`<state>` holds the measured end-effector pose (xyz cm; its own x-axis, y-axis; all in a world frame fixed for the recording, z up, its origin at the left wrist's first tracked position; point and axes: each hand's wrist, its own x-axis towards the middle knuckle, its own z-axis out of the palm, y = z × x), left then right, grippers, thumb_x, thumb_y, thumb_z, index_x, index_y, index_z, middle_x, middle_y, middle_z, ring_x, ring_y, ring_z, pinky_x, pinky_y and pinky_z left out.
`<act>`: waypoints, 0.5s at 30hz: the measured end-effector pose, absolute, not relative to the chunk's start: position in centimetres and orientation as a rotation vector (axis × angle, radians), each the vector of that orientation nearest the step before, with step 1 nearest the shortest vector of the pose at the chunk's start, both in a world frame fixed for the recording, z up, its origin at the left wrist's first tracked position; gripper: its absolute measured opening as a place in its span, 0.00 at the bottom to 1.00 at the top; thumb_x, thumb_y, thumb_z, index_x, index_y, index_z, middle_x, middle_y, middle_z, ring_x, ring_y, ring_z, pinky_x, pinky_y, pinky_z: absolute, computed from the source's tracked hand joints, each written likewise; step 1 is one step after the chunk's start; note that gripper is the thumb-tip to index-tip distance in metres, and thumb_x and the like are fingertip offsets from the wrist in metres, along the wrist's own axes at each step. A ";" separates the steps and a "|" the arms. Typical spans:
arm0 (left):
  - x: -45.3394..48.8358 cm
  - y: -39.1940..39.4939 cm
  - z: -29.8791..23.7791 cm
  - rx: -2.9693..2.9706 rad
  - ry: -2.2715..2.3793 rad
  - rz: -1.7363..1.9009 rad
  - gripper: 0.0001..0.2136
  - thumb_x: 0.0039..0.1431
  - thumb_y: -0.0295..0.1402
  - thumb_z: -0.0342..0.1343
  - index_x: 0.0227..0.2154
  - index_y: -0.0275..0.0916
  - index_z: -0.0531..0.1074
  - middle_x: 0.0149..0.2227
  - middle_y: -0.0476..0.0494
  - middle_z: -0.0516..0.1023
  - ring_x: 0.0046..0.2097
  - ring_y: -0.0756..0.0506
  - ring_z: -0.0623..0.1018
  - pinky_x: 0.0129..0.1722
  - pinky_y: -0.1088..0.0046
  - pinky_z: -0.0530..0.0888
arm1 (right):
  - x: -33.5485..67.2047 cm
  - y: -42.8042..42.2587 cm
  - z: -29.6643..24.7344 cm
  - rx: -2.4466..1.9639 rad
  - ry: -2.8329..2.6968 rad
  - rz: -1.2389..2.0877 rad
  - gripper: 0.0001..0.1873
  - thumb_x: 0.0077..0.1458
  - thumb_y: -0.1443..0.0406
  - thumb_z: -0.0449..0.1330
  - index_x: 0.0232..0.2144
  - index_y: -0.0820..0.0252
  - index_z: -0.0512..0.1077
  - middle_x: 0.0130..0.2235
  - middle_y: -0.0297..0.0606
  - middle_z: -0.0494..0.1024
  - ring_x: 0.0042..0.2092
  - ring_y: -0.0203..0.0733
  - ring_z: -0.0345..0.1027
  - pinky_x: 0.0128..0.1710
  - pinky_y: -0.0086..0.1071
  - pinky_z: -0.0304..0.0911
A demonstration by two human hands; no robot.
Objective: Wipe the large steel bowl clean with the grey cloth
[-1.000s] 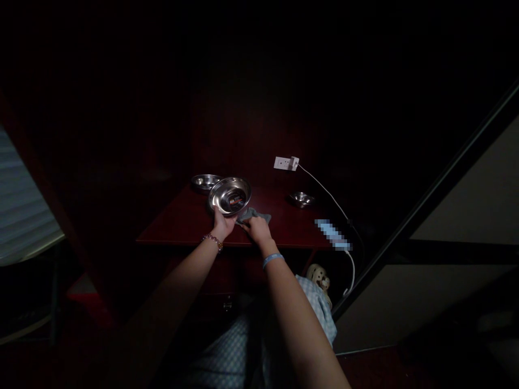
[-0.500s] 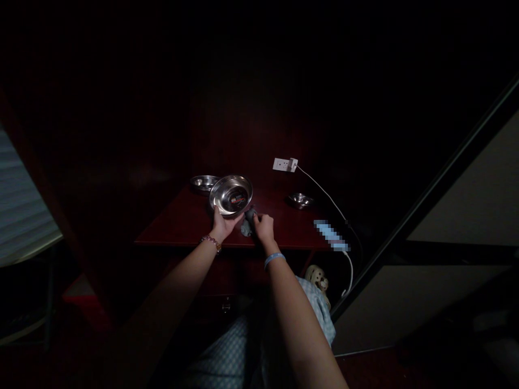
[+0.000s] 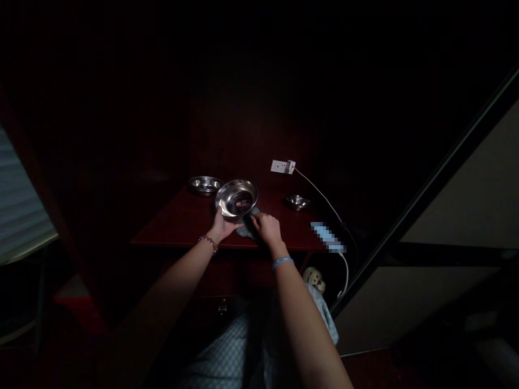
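My left hand [image 3: 223,226] grips a shiny steel bowl [image 3: 231,190] by its near left side, thumb over the rim and fingers beneath. The bowl is tilted towards me, with a dark label [image 3: 242,203] on its inner bottom. Close to the bowl's lower right, my right hand [image 3: 267,227] is closed on a grey cloth [image 3: 247,232], part of which hangs below the bowl at the table edge. Behind on the left stands another steel bowl [image 3: 205,185]. A smaller steel bowl [image 3: 298,202] sits on the right.
The dark red table [image 3: 162,229] has its front edge just under my wrists. A white wall socket [image 3: 279,166] holds a charger, whose white cable [image 3: 318,188] runs down right past a blurred pale blue object [image 3: 327,236]. A beige clog [image 3: 313,277] shows below.
The bowl in my left hand has shifted slightly right and is turned a little. My right hand has moved slightly right and down, and more of the cloth spreads out under the bowl.
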<state>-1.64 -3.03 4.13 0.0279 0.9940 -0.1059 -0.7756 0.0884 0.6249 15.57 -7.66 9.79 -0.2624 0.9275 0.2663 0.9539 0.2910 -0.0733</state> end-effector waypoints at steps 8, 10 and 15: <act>-1.5 -2.4 3.8 0.453 0.569 1.487 0.33 0.72 0.52 0.38 0.69 0.37 0.64 0.59 0.27 0.80 0.65 0.28 0.74 0.65 0.44 0.70 | 15.2 -8.0 9.5 -1.632 -2.634 -0.293 0.23 0.76 0.57 0.48 0.51 0.59 0.81 0.53 0.52 0.85 0.55 0.50 0.80 0.51 0.33 0.69; -1.4 -2.4 3.9 0.441 0.560 1.511 0.32 0.73 0.50 0.38 0.68 0.36 0.65 0.58 0.28 0.81 0.62 0.30 0.77 0.62 0.49 0.73 | 14.9 -8.1 9.3 -1.609 -2.675 -0.306 0.22 0.75 0.58 0.49 0.50 0.61 0.81 0.53 0.53 0.84 0.55 0.50 0.80 0.51 0.33 0.69; -1.4 -2.4 4.0 0.378 0.692 1.497 0.31 0.73 0.51 0.39 0.64 0.33 0.70 0.54 0.28 0.83 0.59 0.29 0.79 0.57 0.54 0.77 | 14.5 -8.1 9.0 -1.495 -2.709 -0.327 0.21 0.75 0.58 0.50 0.52 0.59 0.80 0.54 0.51 0.84 0.55 0.49 0.80 0.52 0.33 0.69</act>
<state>-1.41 -2.39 3.96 -0.0647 0.9807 -0.1846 -0.7760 0.0669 0.6272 14.48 -8.10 9.02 -0.5376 0.8335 0.1275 0.8399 0.5160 0.1684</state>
